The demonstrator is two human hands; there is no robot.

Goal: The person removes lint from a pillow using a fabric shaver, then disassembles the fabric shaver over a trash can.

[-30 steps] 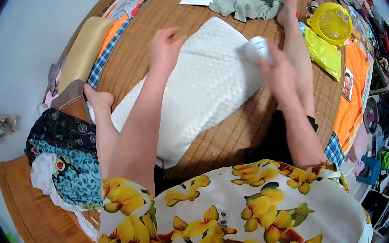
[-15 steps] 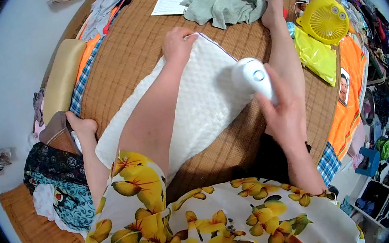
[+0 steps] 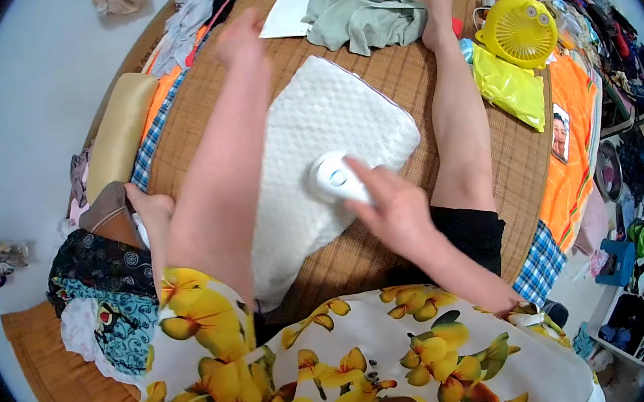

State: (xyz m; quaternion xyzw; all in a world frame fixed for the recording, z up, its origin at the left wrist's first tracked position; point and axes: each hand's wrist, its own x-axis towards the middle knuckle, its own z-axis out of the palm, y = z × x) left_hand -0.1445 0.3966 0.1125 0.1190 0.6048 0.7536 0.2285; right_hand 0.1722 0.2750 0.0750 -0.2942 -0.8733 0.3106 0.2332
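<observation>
In my right hand (image 3: 396, 212) is a white fabric shaver (image 3: 335, 177) with a round head and a ring-shaped button, the fingers and thumb wrapped about its handle. Its head overlaps the lower middle of a white textured pillow (image 3: 336, 112), which lies on the woven mat between my legs. A dark seam runs along the pillow's far right edge. My left hand (image 3: 241, 37) is away from the pillow, up and to the left, near a white sheet of paper (image 3: 286, 14). Motion smears its fingers.
A grey-green cloth (image 3: 365, 17) lies on the far part of the brown mat (image 3: 527, 185). At the right stand a yellow fan (image 3: 519, 32) and a yellow plastic package (image 3: 512, 90), with a phone (image 3: 560, 132) on orange cloth. A beige bolster (image 3: 120, 133) edges the left.
My left hand has let go of the pillow's far corner and moved up and left. My right hand has brought the shaver left and down over the pillow.
</observation>
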